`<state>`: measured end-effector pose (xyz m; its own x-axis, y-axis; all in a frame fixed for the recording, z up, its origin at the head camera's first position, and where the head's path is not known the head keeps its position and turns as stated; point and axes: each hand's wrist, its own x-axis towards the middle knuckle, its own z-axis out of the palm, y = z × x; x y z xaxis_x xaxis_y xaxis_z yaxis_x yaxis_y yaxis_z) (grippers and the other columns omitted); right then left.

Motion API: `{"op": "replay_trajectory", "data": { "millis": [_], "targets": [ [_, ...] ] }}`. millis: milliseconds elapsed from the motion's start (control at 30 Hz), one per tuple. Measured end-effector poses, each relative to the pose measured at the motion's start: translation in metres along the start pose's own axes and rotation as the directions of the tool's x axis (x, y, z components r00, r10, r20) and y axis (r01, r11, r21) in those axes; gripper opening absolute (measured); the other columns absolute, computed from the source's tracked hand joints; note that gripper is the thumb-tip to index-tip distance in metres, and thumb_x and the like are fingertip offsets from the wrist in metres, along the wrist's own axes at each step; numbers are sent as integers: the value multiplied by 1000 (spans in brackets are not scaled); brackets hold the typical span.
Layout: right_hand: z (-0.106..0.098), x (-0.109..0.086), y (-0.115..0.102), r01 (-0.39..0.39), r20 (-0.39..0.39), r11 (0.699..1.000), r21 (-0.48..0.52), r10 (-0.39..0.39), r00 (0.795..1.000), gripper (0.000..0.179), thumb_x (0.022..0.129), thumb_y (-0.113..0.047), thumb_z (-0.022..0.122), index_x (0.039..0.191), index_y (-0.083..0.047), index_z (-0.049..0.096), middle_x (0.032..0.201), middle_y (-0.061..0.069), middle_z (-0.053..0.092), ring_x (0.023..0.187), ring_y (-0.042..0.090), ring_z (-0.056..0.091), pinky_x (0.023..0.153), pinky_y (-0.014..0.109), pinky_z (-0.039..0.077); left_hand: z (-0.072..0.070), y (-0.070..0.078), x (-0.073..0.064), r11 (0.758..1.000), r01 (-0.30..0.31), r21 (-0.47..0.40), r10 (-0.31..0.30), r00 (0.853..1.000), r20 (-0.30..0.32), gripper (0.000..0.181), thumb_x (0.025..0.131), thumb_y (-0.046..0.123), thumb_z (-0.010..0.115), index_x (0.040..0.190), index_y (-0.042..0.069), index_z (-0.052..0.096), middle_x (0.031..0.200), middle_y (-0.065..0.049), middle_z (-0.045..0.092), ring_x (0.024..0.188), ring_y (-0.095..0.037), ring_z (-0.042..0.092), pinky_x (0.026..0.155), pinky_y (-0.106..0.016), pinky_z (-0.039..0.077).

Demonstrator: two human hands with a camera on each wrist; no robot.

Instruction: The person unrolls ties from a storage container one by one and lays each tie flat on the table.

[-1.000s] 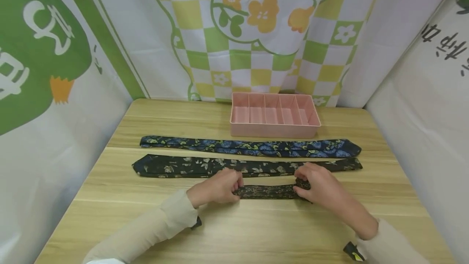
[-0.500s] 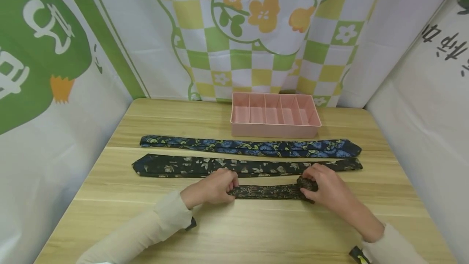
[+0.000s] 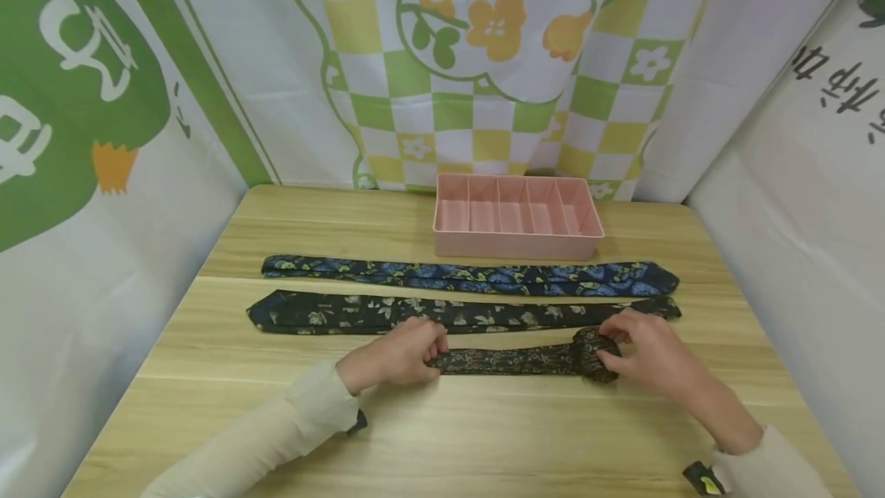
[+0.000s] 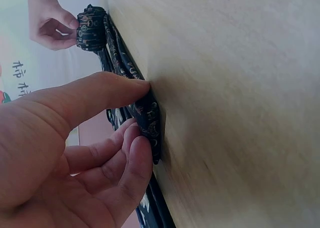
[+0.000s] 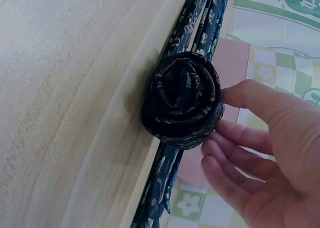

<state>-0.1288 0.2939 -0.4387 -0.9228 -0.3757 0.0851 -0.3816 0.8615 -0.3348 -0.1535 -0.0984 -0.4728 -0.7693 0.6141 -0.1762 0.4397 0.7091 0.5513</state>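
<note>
A dark necktie with a small brownish pattern (image 3: 512, 360) lies along the front of the row, its right end wound into a thick roll (image 5: 182, 106). My left hand (image 3: 397, 352) pinches the flat left end against the table, thumb on one edge and fingertips on the other. At the roll, my right hand (image 3: 660, 356) has its thumb and fingertips on the outer side, fingers curved. The spiral layers of the coil face the right wrist camera. Just behind lies a black necktie with pale flowers (image 3: 332, 312), partly covered by both hands.
Farther back a blue and yellow patterned necktie (image 3: 498, 278) lies stretched across the wooden table (image 3: 484, 436). A pink divided box (image 3: 518, 244) stands behind it, near the patterned curtain (image 3: 470, 121). White cloth walls rise at both sides.
My right hand has moved right with the roll, which now looks bigger and shows more plainly. My left hand has slid slightly left along the necktie. The other neckties and box stay put.
</note>
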Motion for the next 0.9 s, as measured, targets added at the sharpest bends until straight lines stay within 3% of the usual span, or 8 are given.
{"op": "replay_trajectory", "data": {
  "millis": [267, 500, 700, 900],
  "targets": [
    [-2, 5, -17, 35, 3, 999, 10, -35, 999, 25, 84, -15, 88, 103, -5, 76, 96, 2, 72, 85, 16, 70, 73, 32, 62, -4, -9, -10, 1000, -11, 2, 11, 1000, -10, 28, 82, 7, 86, 106, 4, 72, 90, 0, 68, 82, -10, 61, 76, -26, 57],
    [12, 14, -40, 97, -6, 995, -6, -97, 995, 29, 83, -18, 90, 106, -7, 76, 97, 0, 71, 86, 13, 66, 73, 32, 60, -8, -14, -20, 999, 36, -10, -37, 999, -8, 27, 83, 8, 85, 107, 6, 72, 91, 1, 67, 84, -10, 60, 78, -29, 57],
    [27, 15, -39, 98, -58, 993, -66, -102, 993, 34, 79, -23, 94, 102, -6, 76, 93, 1, 68, 83, 12, 64, 72, 33, 60, -11, -19, -26, 999, 49, -24, -49, 999, 1, 27, 82, 6, 85, 106, 5, 72, 89, 1, 65, 83, -12, 59, 77, -27, 55],
    [27, 12, -32, 43, -80, 998, -39, -46, 996, 31, 78, -23, 94, 98, -8, 75, 91, -1, 66, 81, 11, 61, 70, 32, 58, -14, -25, -30, 999, 33, -27, -33, 999, 1, 27, 83, 6, 85, 106, 5, 72, 89, 1, 65, 81, -10, 58, 75, -25, 54]
  ]
}}
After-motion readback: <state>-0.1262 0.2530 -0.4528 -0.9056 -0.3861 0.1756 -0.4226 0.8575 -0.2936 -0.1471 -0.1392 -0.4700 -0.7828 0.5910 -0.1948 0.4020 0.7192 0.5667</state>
